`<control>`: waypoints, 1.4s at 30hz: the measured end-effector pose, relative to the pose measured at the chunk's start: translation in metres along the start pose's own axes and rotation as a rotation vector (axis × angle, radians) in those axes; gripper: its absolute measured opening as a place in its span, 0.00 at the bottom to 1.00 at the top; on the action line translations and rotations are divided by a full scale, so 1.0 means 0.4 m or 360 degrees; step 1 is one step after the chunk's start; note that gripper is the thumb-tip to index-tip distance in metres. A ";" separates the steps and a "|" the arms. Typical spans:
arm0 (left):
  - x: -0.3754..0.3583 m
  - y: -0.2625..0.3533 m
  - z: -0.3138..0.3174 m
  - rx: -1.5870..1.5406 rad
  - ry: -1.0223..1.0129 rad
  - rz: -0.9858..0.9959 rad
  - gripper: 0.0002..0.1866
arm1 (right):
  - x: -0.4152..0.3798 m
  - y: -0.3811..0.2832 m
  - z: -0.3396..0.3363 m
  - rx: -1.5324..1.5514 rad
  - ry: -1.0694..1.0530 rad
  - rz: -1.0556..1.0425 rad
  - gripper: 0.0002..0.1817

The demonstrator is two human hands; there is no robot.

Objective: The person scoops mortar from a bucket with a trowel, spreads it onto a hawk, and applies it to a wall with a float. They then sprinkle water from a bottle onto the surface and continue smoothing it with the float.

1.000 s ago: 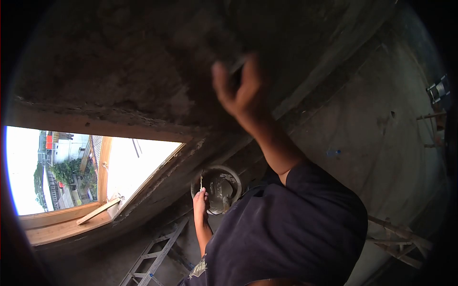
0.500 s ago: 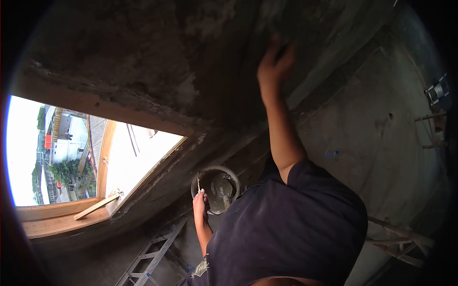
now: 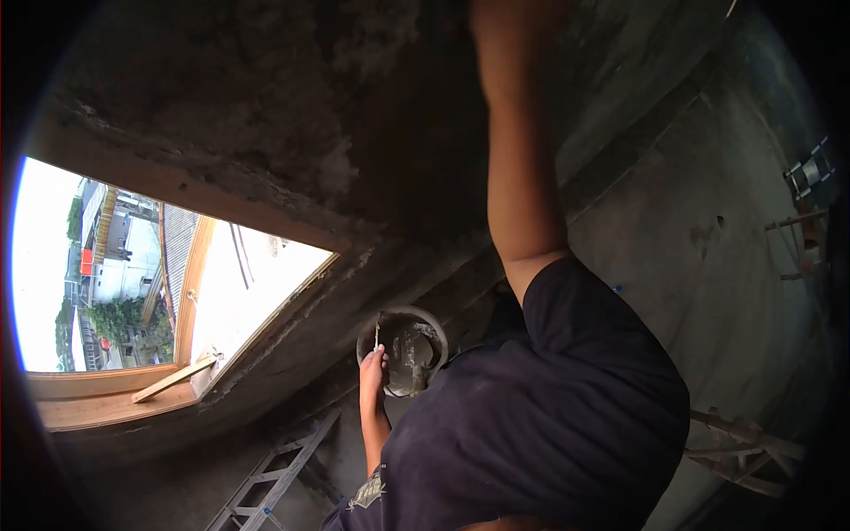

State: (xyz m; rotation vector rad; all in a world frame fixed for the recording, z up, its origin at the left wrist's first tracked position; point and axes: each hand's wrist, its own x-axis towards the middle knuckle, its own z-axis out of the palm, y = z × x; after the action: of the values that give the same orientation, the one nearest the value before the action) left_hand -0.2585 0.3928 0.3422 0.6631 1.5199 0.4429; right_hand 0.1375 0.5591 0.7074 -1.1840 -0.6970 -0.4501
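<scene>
My left hand [image 3: 373, 365] is closed around a thin, pale stick-like thing [image 3: 377, 334], whose exact kind I cannot make out. It is held upright over the near side of a round bucket [image 3: 440, 332] with wet grey material in it. My right arm reaches up along the dark plastered wall [image 3: 390, 106]. My right hand [image 3: 516, 26] is at the top edge of the view, dark and smeared by motion. Its fingers are hidden, so whether it touches the wall or holds something cannot be told.
A wooden-framed window opening [image 3: 190, 301] lies to the left, with a wooden strip [image 3: 175, 379] across its corner. A ladder [image 3: 274, 478] stands at lower left. Rough wooden trestles [image 3: 744, 451] are at the right, near a grey plastered wall [image 3: 655, 230].
My right hand has moved upward to the top edge of the view, with the arm stretched further. My left hand stays by the bucket, still gripping the stick-like thing.
</scene>
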 end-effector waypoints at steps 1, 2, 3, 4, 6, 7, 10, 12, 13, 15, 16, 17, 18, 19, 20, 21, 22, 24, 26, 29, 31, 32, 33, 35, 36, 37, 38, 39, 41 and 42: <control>0.000 -0.006 0.001 0.0005 0.0004 0.0012 0.16 | -0.040 0.000 0.008 0.0047 -0.0164 -0.0212 0.17; 0.006 -0.015 0.004 0.0024 0.0028 -0.0032 0.16 | -0.101 0.012 0.022 0.0095 -0.0324 -0.0434 0.17; 0.019 -0.014 0.015 0.0038 0.0042 -0.0068 0.16 | -0.174 0.009 0.004 0.0044 -0.0397 -0.0508 0.19; 0.024 -0.013 0.025 0.0050 0.0037 -0.0068 0.16 | -0.246 0.022 -0.017 -0.0010 -0.0480 -0.0578 0.21; 0.040 -0.031 0.012 0.0058 0.0051 -0.0049 0.17 | -0.321 0.145 -0.054 -0.0010 -0.0501 -0.0591 0.21; 0.048 -0.034 0.011 0.0061 0.0064 -0.0045 0.17 | -0.329 0.218 -0.055 0.0066 -0.0369 -0.0430 0.20; 0.004 -0.030 0.018 0.0052 0.0029 0.0009 0.17 | -0.200 0.278 -0.051 0.0065 -0.0023 0.0048 0.18; -0.005 -0.040 0.018 0.0075 0.0014 0.0037 0.16 | -0.109 0.215 -0.026 0.0092 0.0075 0.0094 0.18; -0.006 -0.043 0.023 0.0074 0.0024 0.0032 0.16 | -0.112 0.140 -0.018 0.0095 -0.0095 0.0171 0.19; -0.007 -0.041 0.025 0.0016 0.0008 -0.0039 0.16 | -0.225 0.027 -0.025 0.0006 -0.0456 -0.0032 0.20; 0.001 -0.035 0.035 0.0030 0.0005 -0.0041 0.16 | -0.285 0.022 -0.038 -0.0089 -0.0653 -0.0333 0.19; 0.002 -0.036 0.046 0.0043 -0.0011 -0.0027 0.16 | -0.336 0.050 -0.053 -0.0031 -0.0708 -0.0325 0.19; -0.007 -0.039 0.042 0.0065 -0.0017 -0.0021 0.15 | -0.397 0.092 -0.064 0.0027 -0.0763 -0.0302 0.18; -0.010 -0.032 0.035 0.0089 -0.0021 0.0000 0.15 | -0.447 0.176 -0.072 -0.0025 -0.0659 -0.0261 0.18; -0.016 -0.026 0.029 0.0094 -0.0007 -0.0034 0.15 | -0.485 0.267 -0.085 -0.0070 -0.0558 -0.0222 0.18; -0.026 -0.024 0.019 0.0100 0.0008 -0.0038 0.15 | -0.505 0.345 -0.101 0.0083 -0.0411 0.0101 0.17; -0.022 -0.019 0.020 0.0118 0.0035 -0.0043 0.15 | -0.498 0.406 -0.098 0.0239 -0.0261 0.0402 0.17; -0.044 -0.029 0.014 0.0139 0.0056 -0.0021 0.16 | -0.432 0.406 -0.070 0.0200 -0.0063 0.0387 0.15; -0.044 -0.038 0.015 0.0123 0.0068 -0.0038 0.16 | -0.401 0.309 -0.051 0.0287 -0.0012 0.0535 0.15; -0.038 -0.047 0.018 0.0148 0.0041 -0.0076 0.15 | -0.502 0.146 -0.082 0.0051 -0.0704 0.0006 0.17; -0.034 -0.049 0.012 0.0108 0.0022 -0.0030 0.15 | -0.553 0.196 -0.107 -0.0043 -0.0739 -0.0050 0.17; -0.036 -0.044 0.012 0.0113 0.0013 -0.0021 0.15 | -0.579 0.230 -0.117 -0.0115 -0.0775 -0.0122 0.17; -0.040 -0.039 0.008 0.0128 0.0035 -0.0059 0.15 | -0.585 0.295 -0.110 0.0021 -0.0573 0.0104 0.16; -0.045 -0.038 0.002 0.0133 0.0055 -0.0108 0.15 | -0.470 0.375 -0.089 0.0210 -0.0125 0.0469 0.17; -0.045 -0.038 0.004 0.0136 0.0057 -0.0075 0.15 | -0.376 0.389 -0.084 -0.0019 0.0003 0.0419 0.13; -0.052 -0.043 0.004 0.0140 0.0065 -0.0055 0.15 | -0.295 0.356 -0.074 -0.0006 -0.0002 0.0472 0.14; -0.053 -0.045 0.010 0.0106 0.0056 -0.0029 0.15 | -0.235 0.322 -0.074 0.0003 -0.0004 0.0524 0.14; -0.049 -0.045 0.014 0.0093 0.0036 -0.0036 0.15 | -0.233 0.271 -0.061 0.0084 -0.0089 0.0438 0.15; -0.021 -0.052 0.019 0.0112 0.0035 -0.0091 0.14 | -0.319 0.156 -0.034 0.0141 -0.0361 0.0116 0.18; -0.017 -0.047 0.028 0.0113 0.0031 -0.0092 0.14 | -0.379 0.129 -0.045 0.0111 -0.0566 -0.0126 0.19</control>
State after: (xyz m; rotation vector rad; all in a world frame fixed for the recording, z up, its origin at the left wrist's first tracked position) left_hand -0.2501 0.3727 0.3345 0.6699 1.5750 0.3542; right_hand 0.0680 0.5537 0.5621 -1.1852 -1.0604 -0.2797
